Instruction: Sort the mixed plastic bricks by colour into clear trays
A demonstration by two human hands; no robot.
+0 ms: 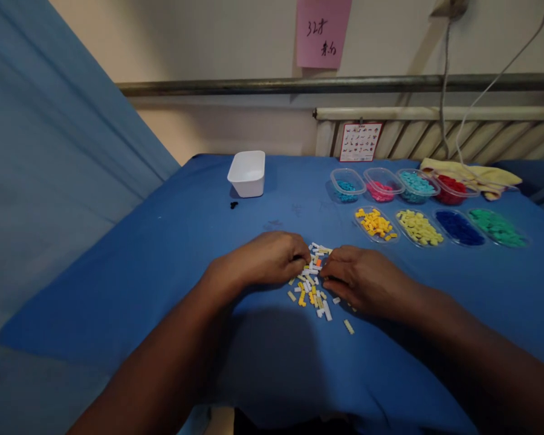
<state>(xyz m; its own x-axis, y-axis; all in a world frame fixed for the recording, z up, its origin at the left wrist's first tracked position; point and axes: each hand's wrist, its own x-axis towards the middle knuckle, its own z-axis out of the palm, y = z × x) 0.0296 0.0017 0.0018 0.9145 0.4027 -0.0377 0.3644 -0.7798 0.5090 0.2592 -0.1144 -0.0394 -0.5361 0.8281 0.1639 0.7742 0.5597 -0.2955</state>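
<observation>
A loose pile of small building bricks (309, 284), white, pale yellow and yellow with an orange one among them, lies on the blue cloth. My left hand (274, 257) touches the pile's left side, its fingers curled and pressed together. On the opposite side, my right hand (362, 278) rests against the bricks with its fingers bent in toward the thumb. Whatever either hand pinches is hidden by the fingers. One pale yellow brick (349, 327) lies apart, nearer to me.
A white plastic bin (248, 175) stands at the back, with small black pieces (234, 205) before it. Clear tubs of sorted bricks, including yellow (375, 225), dark blue (460, 228) and green (497, 228), fill the right. Behind them lie a yellow cloth (476, 175) and a picture card (359, 142).
</observation>
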